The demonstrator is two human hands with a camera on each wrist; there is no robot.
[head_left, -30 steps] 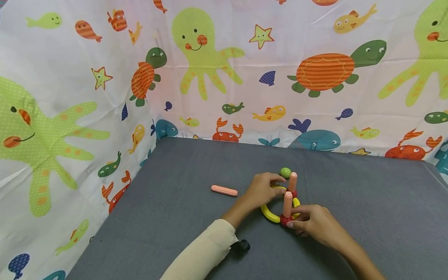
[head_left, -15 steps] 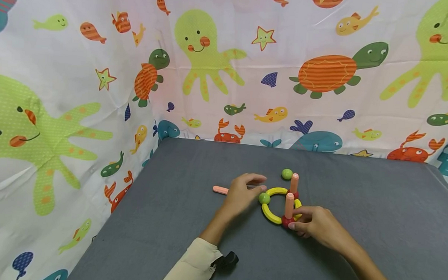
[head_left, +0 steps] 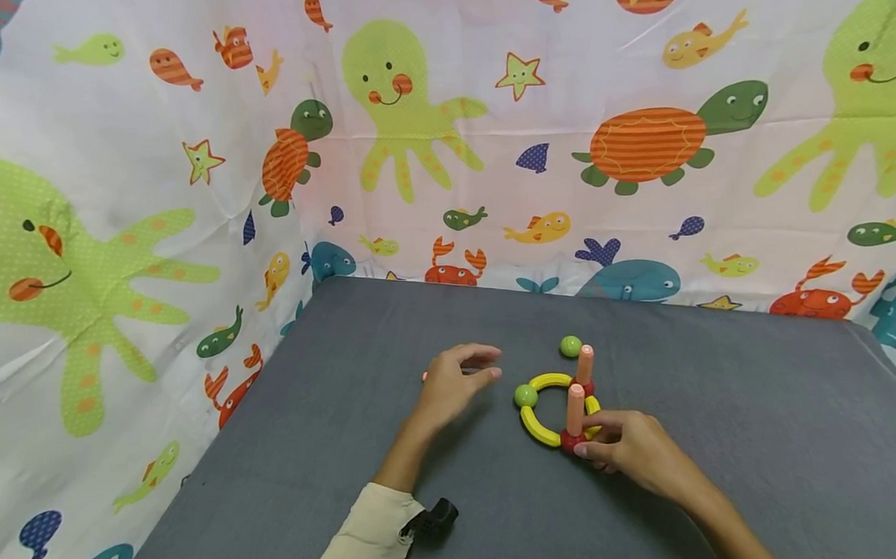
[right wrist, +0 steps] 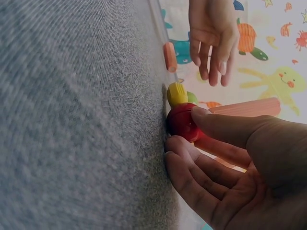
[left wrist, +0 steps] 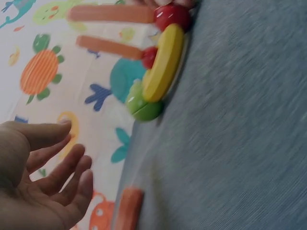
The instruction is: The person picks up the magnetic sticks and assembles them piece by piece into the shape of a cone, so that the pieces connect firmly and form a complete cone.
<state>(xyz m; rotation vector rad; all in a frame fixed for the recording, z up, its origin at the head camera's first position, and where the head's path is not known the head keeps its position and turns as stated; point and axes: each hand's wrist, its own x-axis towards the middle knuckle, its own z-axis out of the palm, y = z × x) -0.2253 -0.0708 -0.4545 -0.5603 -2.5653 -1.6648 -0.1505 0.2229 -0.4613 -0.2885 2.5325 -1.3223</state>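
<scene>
Yellow curved rods [head_left: 539, 428] form a ring on the grey table, joined by a green ball [head_left: 525, 396] at its left and two red balls. From the front red ball [head_left: 572, 442] a peach stick [head_left: 575, 408] stands upright; another peach stick [head_left: 584, 363] rises from the back one. My right hand [head_left: 636, 446] pinches the front red ball between thumb and fingers. Left of the ring, my left hand [head_left: 449, 390] hovers with relaxed fingers, holding nothing. It hides most of a loose peach stick in the head view; the left wrist view shows this stick [left wrist: 128, 211] below the hand.
A loose green ball [head_left: 570, 346] lies behind the ring. Grey cloth covers the table [head_left: 386, 318]. A curtain [head_left: 453, 163] printed with sea animals hangs along the back and left side. A black wrist camera [head_left: 438, 517] sits at my left sleeve.
My left hand has let go of the ring's left side and drawn back leftward, uncovering the green ball there. It now covers most of the loose stick. My right hand keeps its grip.
</scene>
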